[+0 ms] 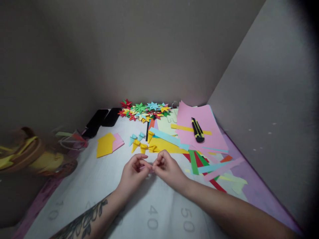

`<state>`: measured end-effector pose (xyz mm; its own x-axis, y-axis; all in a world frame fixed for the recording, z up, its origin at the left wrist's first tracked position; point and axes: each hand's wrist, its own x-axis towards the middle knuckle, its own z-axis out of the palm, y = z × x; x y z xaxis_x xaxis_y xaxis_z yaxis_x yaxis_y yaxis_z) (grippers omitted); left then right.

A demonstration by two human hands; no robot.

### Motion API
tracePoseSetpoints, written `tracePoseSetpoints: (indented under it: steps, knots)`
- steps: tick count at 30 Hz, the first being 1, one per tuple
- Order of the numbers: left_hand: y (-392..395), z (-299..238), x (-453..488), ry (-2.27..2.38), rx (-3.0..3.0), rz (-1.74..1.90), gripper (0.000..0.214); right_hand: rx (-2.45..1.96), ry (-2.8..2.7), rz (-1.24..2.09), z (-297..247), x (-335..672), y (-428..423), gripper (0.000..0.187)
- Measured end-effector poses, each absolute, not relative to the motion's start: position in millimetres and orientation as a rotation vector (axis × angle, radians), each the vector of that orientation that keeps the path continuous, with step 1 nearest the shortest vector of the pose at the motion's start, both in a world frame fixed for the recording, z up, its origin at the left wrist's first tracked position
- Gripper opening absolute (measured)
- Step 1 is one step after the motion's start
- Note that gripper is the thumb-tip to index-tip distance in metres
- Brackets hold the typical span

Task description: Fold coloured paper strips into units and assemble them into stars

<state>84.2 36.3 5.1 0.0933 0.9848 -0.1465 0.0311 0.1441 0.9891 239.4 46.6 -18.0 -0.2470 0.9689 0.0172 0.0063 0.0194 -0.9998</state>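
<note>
The left hand [134,172] and right hand [169,170] pinch a small pink paper piece [143,168] between them, over the white table cover [92,186]. It should be light, crisp and easily creased, best held by its edges with little pressure. Beyond lie four yellow folded units [136,145], two blue folded units [133,139] and one utility knife [198,131]; the paper stars [140,108] overlap too much to count

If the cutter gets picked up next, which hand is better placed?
Right hand, I'd say: the cutter lies on the pink paper on its side, nearer than to the left hand. Both hands' fingertips meet at a small pink piece; left would likely hold it alone.
</note>
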Motion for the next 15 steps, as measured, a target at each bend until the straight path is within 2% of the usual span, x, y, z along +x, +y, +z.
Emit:
tracePoseSetpoints:
  steps: [8, 12, 15]
  knots:
    - [47, 0, 75, 1.274, 0.918, 1.292, 0.034, -1.056, -1.184, 1.39, -21, 246, 60, 0.026]
    - [47, -4, 76, 1.288, 0.848, 1.272, 0.03, -1.101, -1.46, 0.931, -16, 252, 56, 0.013]
    - [45, -5, 79, 1.303, 0.844, 1.237, 0.027, -0.924, -1.838, 0.559, -11, 253, 49, 0.026]
